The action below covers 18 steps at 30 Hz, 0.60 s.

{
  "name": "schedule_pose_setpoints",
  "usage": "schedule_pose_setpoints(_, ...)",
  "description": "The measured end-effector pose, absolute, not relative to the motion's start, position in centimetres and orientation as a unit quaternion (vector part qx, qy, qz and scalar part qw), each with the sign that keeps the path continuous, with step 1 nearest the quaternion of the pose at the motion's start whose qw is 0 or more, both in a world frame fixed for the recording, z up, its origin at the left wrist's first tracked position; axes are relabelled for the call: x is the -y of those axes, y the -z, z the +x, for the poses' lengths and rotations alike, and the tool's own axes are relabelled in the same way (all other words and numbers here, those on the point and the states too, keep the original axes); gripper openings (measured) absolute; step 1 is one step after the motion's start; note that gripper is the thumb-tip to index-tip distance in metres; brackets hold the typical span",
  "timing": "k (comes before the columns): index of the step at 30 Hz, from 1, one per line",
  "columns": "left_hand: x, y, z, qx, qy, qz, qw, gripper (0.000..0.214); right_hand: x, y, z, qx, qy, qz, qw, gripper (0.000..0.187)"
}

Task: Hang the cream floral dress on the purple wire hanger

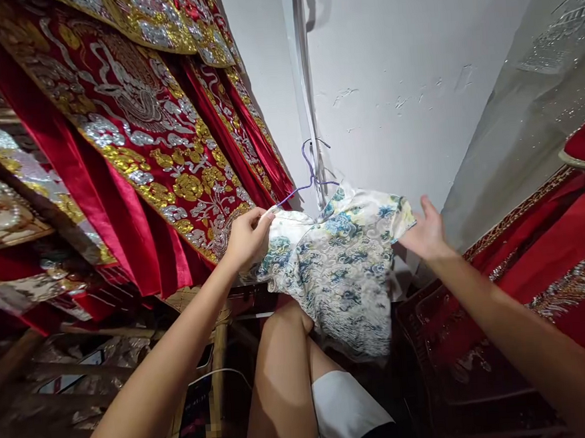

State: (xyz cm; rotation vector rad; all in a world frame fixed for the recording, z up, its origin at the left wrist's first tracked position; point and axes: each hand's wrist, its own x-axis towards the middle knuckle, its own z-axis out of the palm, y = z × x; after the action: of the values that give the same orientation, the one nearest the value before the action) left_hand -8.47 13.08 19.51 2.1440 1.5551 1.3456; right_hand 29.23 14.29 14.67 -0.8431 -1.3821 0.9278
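A short-sleeved floral shirt (pixel 346 275), white with blue, green and yellow flowers, hangs in front of me above my knees. It is on a thin purple wire hanger (pixel 312 177), whose hook rises over the collar. My left hand (pixel 248 239) pinches the shirt's left shoulder by the hanger's arm, thumb against fingers. At the other side my right hand (pixel 423 230) is at the end of the right sleeve, thumb raised and fingers apart. Its fingertips are partly behind the sleeve edge, touching the cloth.
Red embroidered garments (pixel 140 116) with gold and silver sequins hang at the left. More red beaded clothing (pixel 569 246) is at the right, beside a sheer cover (pixel 524 96). A white wall (pixel 391 58) stands behind. A phone (pixel 196 412) with a white cable lies low at the left.
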Motion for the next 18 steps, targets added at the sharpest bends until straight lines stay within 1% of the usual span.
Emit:
schedule_pose_setpoints(1,-13.1,-19.5,-8.2,-0.525,-0.458,0.713,0.082,0.031,-14.6,-16.0,29.6,0.587,-0.406,-0.359,0.602,0.094)
schedule_pose_setpoints(3,-13.5,-19.7,-7.7,-0.535,-0.47,0.698,0.073,0.029,-14.4,-18.9,29.5,0.588,-0.405,-0.351,0.606,0.1)
schedule_pose_setpoints(5,-14.0,-19.9,-7.2,-0.552,-0.48,0.678,0.066,0.03,-13.1,-21.6,28.2,0.625,-0.39,-0.339,0.585,0.103)
schedule_pose_setpoints(6,-14.2,-19.9,-7.1,-0.556,-0.49,0.668,0.065,0.033,-12.2,-22.7,27.2,0.656,-0.388,-0.328,0.558,0.102)
schedule_pose_setpoints(8,-14.5,-19.7,-7.0,-0.543,-0.531,0.645,0.089,0.044,-9.8,-23.9,25.0,0.732,-0.405,-0.287,0.466,0.096)
schedule_pose_setpoints(10,-14.3,-19.3,-6.9,-0.506,-0.598,0.606,0.138,0.057,-7.3,-23.9,23.2,0.815,-0.432,-0.222,0.316,0.085)
schedule_pose_setpoints(11,-14.1,-19.0,-6.8,-0.485,-0.632,0.582,0.162,0.062,-6.3,-23.4,22.4,0.848,-0.428,-0.2,0.241,0.077)
schedule_pose_setpoints(12,-13.7,-18.8,-6.6,-0.466,-0.665,0.553,0.184,0.065,-5.5,-22.8,21.9,0.874,-0.405,-0.192,0.187,0.069)
schedule_pose_setpoints(13,-13.3,-18.6,-6.2,-0.446,-0.696,0.523,0.208,0.068,-4.9,-22.1,21.4,0.896,-0.363,-0.199,0.161,0.063)
schedule_pose_setpoints(14,-12.8,-18.6,-5.7,-0.421,-0.721,0.495,0.24,0.069,-4.7,-21.2,20.9,0.912,-0.31,-0.217,0.159,0.062)
schedule_pose_setpoints(15,-12.2,-18.6,-5.0,-0.391,-0.737,0.471,0.288,0.07,-4.7,-20.2,20.5,0.921,-0.25,-0.24,0.18,0.068)
schedule_pose_setpoints(18,-10.3,-19.3,-2.2,-0.293,-0.708,0.424,0.482,0.068,-5.9,-17.4,18.8,0.919,-0.095,-0.283,0.257,0.098)
